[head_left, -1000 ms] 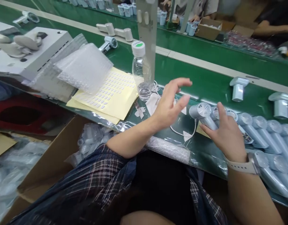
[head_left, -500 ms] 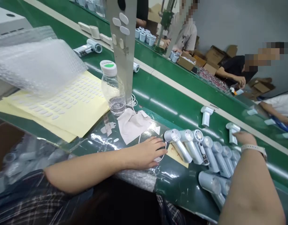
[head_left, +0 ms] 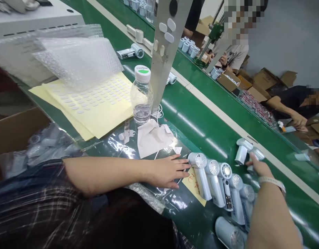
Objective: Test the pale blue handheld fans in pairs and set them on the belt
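Observation:
My left hand (head_left: 168,172) lies open with its fingers spread on the green worktop, fingertips beside the first of a row of light blue handheld fans (head_left: 203,183). Under that end of the row is a yellow paper slip (head_left: 192,185) with red writing. Out on the green belt, my right hand (head_left: 260,168) has its fingers on a pale blue handheld fan (head_left: 257,153); the grip is partly hidden. Close beside it lies another handheld fan (head_left: 242,151). My right forearm covers part of the row, and one more fan (head_left: 228,232) lies nearer to me.
A metal post (head_left: 163,58) rises behind a clear bottle (head_left: 142,100). A white cloth (head_left: 153,138) lies before them. Left are yellow sticker sheets (head_left: 107,119) under bubble wrap (head_left: 81,58) and a carton of plastic-wrapped parts (head_left: 49,141). Other people work across the belt.
The view has swung, so most things sit further right. My right hand's fan is now closer to its neighbour on the belt. My left hand stays spread beside the row.

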Demonstrator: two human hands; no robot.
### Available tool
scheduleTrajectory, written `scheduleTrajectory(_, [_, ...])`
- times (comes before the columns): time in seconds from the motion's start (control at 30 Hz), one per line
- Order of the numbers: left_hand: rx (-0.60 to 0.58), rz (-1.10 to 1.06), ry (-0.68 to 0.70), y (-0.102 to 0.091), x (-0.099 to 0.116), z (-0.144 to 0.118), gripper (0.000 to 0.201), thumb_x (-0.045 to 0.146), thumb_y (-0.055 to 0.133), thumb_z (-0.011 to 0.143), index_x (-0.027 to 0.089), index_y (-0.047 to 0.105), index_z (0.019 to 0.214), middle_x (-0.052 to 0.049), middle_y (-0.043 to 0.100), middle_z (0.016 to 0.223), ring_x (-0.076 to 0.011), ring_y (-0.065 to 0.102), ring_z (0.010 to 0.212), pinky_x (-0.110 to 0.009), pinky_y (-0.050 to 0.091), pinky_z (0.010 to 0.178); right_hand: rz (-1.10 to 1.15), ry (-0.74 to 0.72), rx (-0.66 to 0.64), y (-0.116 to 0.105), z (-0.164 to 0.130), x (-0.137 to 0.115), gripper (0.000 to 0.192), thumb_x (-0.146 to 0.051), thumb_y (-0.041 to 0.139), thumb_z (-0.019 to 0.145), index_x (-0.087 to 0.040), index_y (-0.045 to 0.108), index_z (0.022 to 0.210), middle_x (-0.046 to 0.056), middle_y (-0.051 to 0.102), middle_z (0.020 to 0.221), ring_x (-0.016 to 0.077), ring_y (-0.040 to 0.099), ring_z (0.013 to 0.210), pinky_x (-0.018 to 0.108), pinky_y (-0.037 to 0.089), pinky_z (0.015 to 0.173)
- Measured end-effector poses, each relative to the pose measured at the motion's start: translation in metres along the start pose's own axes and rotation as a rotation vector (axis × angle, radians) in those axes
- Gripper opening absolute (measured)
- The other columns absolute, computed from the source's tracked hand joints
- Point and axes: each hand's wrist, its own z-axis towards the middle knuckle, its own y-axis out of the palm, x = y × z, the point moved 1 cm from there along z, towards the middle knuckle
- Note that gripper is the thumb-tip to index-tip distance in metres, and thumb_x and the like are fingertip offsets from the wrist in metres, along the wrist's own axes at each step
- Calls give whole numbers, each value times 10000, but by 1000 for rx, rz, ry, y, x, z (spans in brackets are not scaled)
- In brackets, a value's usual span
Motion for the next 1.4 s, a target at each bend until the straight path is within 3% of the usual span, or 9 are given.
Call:
scheduleTrajectory(0.13, [27,-88,-3,-8,1,2,544,393,684,1074,148,644,1558,-178,496,1765,-346,336,1740,-561,254,1455,-107,253,-103,6,11,-76,446,-605,757,992,-162,726,955,42,702,866,191,659,800,402,571,854])
scheduleTrajectory(0.3, [283,-628,-102,-18,-5,-2,408,446,560,1118,186,735,1379,-155,724,1521,-306,619,1509,-528,424,1337,-40,169,-124,-53,-39,-156,421,-543,660,958,-147,804,963,163,739,946,297,651,873,437,461,809])
scheduleTrajectory(0.47, [508,-1537,98,-15,5,1,898,838,845,813,261,679,1481,-159,584,1693,-352,474,1649,-515,404,1342,8,-252,129,-46,-141,-246,554,-620,692,923,-138,836,1154,229,697,1231,384,669,1094,521,529,970])
scheduleTrajectory(0.6, [714,-1751,15,-16,9,-1,950,908,900,648,203,769,1272,-134,795,1308,-322,712,1328,-428,561,1127,81,-532,294,-14,-210,-299,611,-660,589,1051,-109,814,1190,319,538,1595,500,574,1435,683,488,1168])
scheduleTrajectory(0.73, [690,-1694,-88,-25,4,-9,873,938,911,571,168,772,957,-87,809,962,-255,778,946,-370,613,881,365,-395,90,-1,-227,-301,725,-801,485,1055,-207,749,1376,225,694,1496,422,670,1382,622,566,1119])
scheduleTrajectory(0.9, [774,-1631,5,-42,1,-17,769,875,923,644,181,782,943,-112,824,1057,-365,770,1234,-440,643,1005,290,220,-64,37,-218,-292,412,-522,557,1024,-143,713,1060,170,715,796,356,727,792,465,557,733])
scheduleTrajectory(1.07, [782,-1702,-16,-51,-2,-21,750,897,818,757,180,773,970,-117,824,1136,-388,717,1370,-457,631,1068,441,122,-196,58,-229,-309,206,-401,564,975,-205,611,934,157,743,880,299,745,816,408,561,760])
scheduleTrajectory(1.2, [812,-1744,-38,-55,-4,-21,758,924,717,829,168,712,877,-153,799,1190,-368,678,1423,-458,619,1101,1018,81,-401,49,-243,-319,402,-583,747,906,-224,666,1067,30,721,766,222,719,684,347,596,685])
scheduleTrajectory(1.4, [787,-1643,-15,-55,-1,-20,898,1062,739,620,184,599,750,-173,771,1269,-375,677,1405,-470,628,1094,1218,71,-269,55,-249,-333,415,-606,848,914,-199,784,866,37,708,697,185,663,638,309,545,613])
